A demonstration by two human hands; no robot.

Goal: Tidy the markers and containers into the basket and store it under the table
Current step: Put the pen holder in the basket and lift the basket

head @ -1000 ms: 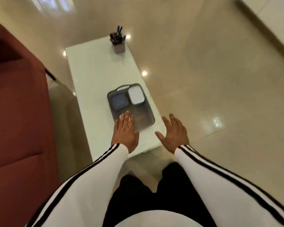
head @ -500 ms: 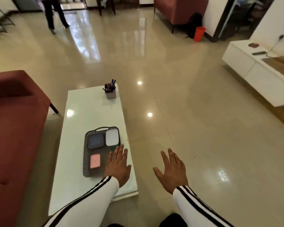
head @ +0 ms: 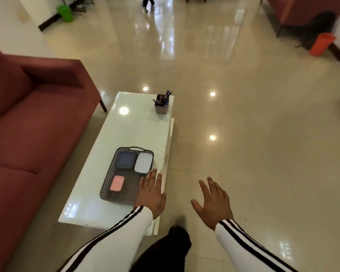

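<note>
The perforated grey basket (head: 108,179) on the glossy tabletop (head: 126,130) holds three rounded-rectangle containers (head: 143,162). Over its near-right corner the left hand (head: 151,195) has fingers straight, together; the right hand (head: 214,203), further right, spreads its fingers. Beyond the basket, markers (head: 166,95) fill a square cup (head: 161,108).

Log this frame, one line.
left hand: open, over near right corner of dark grey perforated plastic basket | right hand: open, beside glossy white table | basket holds: blue container, white container, pink container | markers: in grey cup, far end

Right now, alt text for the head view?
Open left hand over the near corner of a basket holding blue, white and pink containers on a table; open right hand beside the table. Marker cup at the far end.
</note>
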